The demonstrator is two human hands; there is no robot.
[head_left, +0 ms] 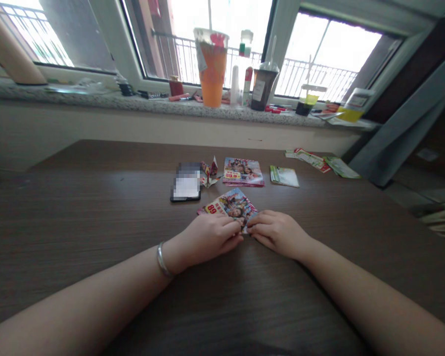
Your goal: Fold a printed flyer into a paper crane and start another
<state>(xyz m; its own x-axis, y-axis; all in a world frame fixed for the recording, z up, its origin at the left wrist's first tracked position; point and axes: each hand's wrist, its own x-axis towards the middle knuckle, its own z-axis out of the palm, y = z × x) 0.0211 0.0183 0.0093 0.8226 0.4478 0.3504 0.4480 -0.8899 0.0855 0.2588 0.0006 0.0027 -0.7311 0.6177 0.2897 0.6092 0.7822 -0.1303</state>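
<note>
A colourful printed paper sheet [237,200] lies turned at an angle on the brown table, close in front of me. My left hand [217,235] covers its lower left part, fingers bent and pinching the near edge. At the lower right corner, my right hand [276,232] has its fingertips closed on the same paper. The two hands almost meet at the near corner, where the fingers hide part of the sheet. Beyond it sits a stack of similar printed papers [244,170]. A folded paper figure [209,173] stands left of that stack, next to a phone [186,183].
Right of the stack is a small pile of green-white papers [285,176], with paper strips [313,160] farther back. Along the windowsill [152,103] stand a tall orange cup [212,69], a dark drink cup [263,86] and several bottles. A grey curtain [404,104] hangs at right.
</note>
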